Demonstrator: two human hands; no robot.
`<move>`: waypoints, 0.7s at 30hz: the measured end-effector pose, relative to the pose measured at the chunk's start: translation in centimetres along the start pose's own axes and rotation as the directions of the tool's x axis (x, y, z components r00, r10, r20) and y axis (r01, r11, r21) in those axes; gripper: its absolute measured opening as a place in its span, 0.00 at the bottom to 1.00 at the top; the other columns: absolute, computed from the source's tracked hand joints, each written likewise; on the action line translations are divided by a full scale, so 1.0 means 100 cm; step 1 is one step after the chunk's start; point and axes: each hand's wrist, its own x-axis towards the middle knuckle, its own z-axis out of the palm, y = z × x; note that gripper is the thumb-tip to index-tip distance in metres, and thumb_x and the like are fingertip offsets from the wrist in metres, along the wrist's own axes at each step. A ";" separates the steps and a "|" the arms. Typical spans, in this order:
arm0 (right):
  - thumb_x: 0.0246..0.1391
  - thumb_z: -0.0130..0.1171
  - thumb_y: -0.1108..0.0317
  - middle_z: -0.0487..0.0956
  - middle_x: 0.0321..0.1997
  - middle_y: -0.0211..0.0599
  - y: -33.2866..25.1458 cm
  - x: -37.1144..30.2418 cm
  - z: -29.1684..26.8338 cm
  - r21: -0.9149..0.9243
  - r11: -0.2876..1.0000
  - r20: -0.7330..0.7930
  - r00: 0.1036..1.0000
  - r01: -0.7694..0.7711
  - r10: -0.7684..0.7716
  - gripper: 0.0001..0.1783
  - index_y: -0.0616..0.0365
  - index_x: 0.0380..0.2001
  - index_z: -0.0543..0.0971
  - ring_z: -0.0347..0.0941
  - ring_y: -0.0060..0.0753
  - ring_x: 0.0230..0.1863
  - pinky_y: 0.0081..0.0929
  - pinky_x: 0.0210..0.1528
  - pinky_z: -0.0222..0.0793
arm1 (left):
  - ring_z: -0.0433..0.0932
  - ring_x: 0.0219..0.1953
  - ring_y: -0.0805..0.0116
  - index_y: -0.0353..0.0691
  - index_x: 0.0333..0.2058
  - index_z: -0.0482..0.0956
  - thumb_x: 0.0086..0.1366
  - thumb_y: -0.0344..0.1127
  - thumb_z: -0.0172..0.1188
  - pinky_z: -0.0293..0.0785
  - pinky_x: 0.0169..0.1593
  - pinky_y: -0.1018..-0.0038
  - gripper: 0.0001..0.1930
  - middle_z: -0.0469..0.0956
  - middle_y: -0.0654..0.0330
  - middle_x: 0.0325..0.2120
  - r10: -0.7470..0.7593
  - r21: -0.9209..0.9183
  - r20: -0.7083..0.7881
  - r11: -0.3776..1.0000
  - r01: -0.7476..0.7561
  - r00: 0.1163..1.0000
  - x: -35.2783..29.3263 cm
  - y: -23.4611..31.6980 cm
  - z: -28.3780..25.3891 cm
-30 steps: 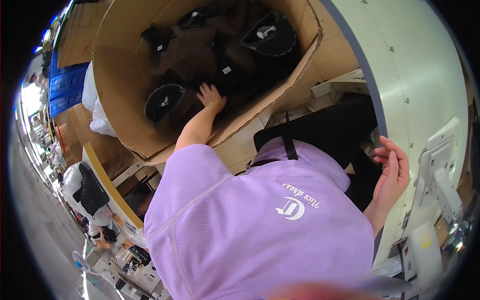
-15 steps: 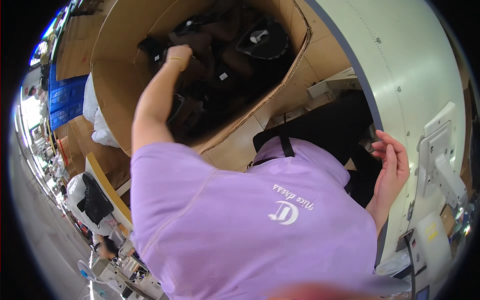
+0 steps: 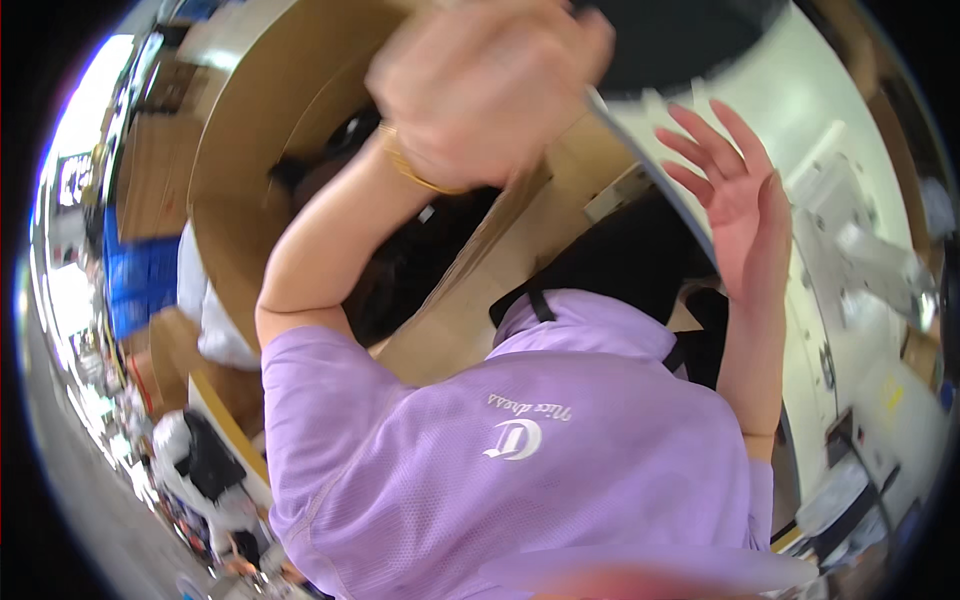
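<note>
My left hand (image 3: 490, 90), blurred by motion and with a thin gold bracelet at the wrist, is raised above the edge of a large cardboard box (image 3: 240, 130). Its fingers are closed at the edge of a black rounded piece (image 3: 680, 45), apparently fabric, whose top runs out of view. Below and to the right of that piece, my right hand (image 3: 735, 215) is lifted with fingers spread and holds nothing. More dark pieces (image 3: 400, 270) lie inside the box, partly hidden behind my left arm.
A pale machine table (image 3: 800, 90) with a curved grey edge stands at my right, carrying a metal fitting (image 3: 880, 255). At the left are a blue crate (image 3: 140, 280), white plastic bags (image 3: 220, 325) and another cardboard box (image 3: 160, 175). Further off, a person (image 3: 205, 460) sits.
My left hand has come up out of the box and moved right, bringing a black piece with it. My right hand has risen from beside the table's edge and its fingers have spread.
</note>
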 end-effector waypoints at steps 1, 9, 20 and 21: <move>0.61 0.51 0.65 0.80 0.41 0.38 -0.005 0.007 -0.017 0.208 0.977 -0.018 0.998 -0.050 0.055 0.12 0.62 0.40 0.76 0.76 0.23 0.39 0.21 0.40 0.71 | 0.78 0.31 0.66 0.39 0.30 0.81 0.46 0.29 0.64 0.75 0.32 0.75 0.09 0.76 0.63 0.27 0.051 -0.152 -0.205 0.985 -0.084 0.977 0.013 0.029 0.024; 0.57 0.56 0.74 0.78 0.42 0.33 -0.030 -0.025 -0.127 -0.044 0.963 -0.298 0.917 0.265 -0.266 0.12 0.64 0.44 0.74 0.73 0.21 0.42 0.20 0.47 0.68 | 0.68 0.49 0.53 0.34 0.48 0.70 0.44 0.39 0.71 0.66 0.52 0.61 0.33 0.68 0.49 0.47 -0.267 -0.740 0.030 0.642 0.201 0.963 0.038 0.119 0.077; 0.61 0.51 0.66 0.77 0.39 0.29 -0.088 -0.074 -0.162 -0.193 0.965 -0.261 0.939 0.177 -0.224 0.13 0.63 0.45 0.70 0.72 0.16 0.40 0.18 0.39 0.70 | 0.77 0.42 0.69 0.36 0.43 0.76 0.57 0.20 0.57 0.73 0.46 0.74 0.14 0.79 0.59 0.39 -0.023 -0.485 0.696 -0.752 0.446 0.718 0.111 0.183 0.084; 0.63 0.49 0.64 0.77 0.36 0.32 -0.090 -0.080 -0.161 -0.036 0.988 -0.233 0.960 0.152 -0.156 0.13 0.63 0.44 0.69 0.75 0.21 0.35 0.20 0.32 0.73 | 0.77 0.41 0.69 0.36 0.43 0.77 0.58 0.20 0.56 0.73 0.46 0.74 0.13 0.79 0.59 0.39 -0.069 -0.547 0.656 -0.730 0.410 0.752 0.116 0.187 0.084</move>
